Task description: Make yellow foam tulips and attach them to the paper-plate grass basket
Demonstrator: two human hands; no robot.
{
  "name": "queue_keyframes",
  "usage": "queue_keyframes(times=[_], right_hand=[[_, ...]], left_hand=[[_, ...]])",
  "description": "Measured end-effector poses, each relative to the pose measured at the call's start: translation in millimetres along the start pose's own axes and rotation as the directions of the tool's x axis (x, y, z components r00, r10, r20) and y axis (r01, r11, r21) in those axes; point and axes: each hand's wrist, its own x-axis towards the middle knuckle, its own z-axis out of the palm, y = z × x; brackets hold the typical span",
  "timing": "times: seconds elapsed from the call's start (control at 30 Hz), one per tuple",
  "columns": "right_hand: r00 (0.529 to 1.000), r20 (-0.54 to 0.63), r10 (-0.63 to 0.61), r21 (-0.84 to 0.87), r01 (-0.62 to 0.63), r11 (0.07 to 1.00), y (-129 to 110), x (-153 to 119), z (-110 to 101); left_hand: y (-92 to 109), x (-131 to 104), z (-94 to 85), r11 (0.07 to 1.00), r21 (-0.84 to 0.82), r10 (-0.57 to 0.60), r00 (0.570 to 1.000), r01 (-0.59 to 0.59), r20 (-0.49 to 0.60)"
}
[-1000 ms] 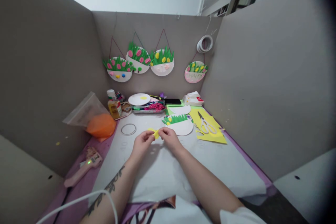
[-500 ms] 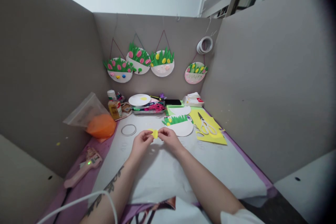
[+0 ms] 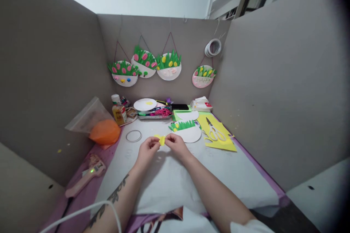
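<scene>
Yellow paper scrap — seemingly folded — pinched between left hand and right hand fingers.

Left hand and right hand pinching a small yellow paper piece between them above the white surface, scissors on yellow sheet nearby

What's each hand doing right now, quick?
Left hand: closed, pinching the yellow paper piece.
Right hand: closed, pinching the same yellow paper piece.
</scene>
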Motion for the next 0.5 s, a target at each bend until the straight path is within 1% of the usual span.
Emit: queue_keyframes(times=[0.17, 0.3, 0.4, 0.47, 0.5], right_hand=[[0.996, 0.087, 0.024, 0.048, -0.028, 0.998, -0.1, -0.4, -2.7], [0.998, 0.059, 0.016, 0.056, -0.019, 0.998, 1.6, 0.2, -3.9], [0.998, 0.062, 0.014, 0.038, -0.017, 0.999, 4.9, 1.8, -5.7], [0.998, 0.057, 0.026, 0.022, -0.027, 0.999, 7.6, 3.4, -8.0], [0.998, 0.046, 0.039, 0.013, -0.039, 0.999, 8.8, 4.3, -9.4]], left_hand=[[-2.2, -0.3, -1.8, 0.991, 0.110, 0.071, 0.997, -0.073, 0.017], [-2.8, -2.9, 2.1, 0.977, 0.182, 0.110, 0.994, -0.111, 0.015], [-6.1, -4.4, 4.7, 0.965, 0.227, 0.131, 0.991, -0.130, 0.012], [-8.1, -3.9, -0.1, 0.953, 0.274, 0.130, 0.991, -0.133, 0.029], [-8.2, -3.0, -6.0, 0.941, 0.312, 0.123, 0.992, -0.129, 0.041]])
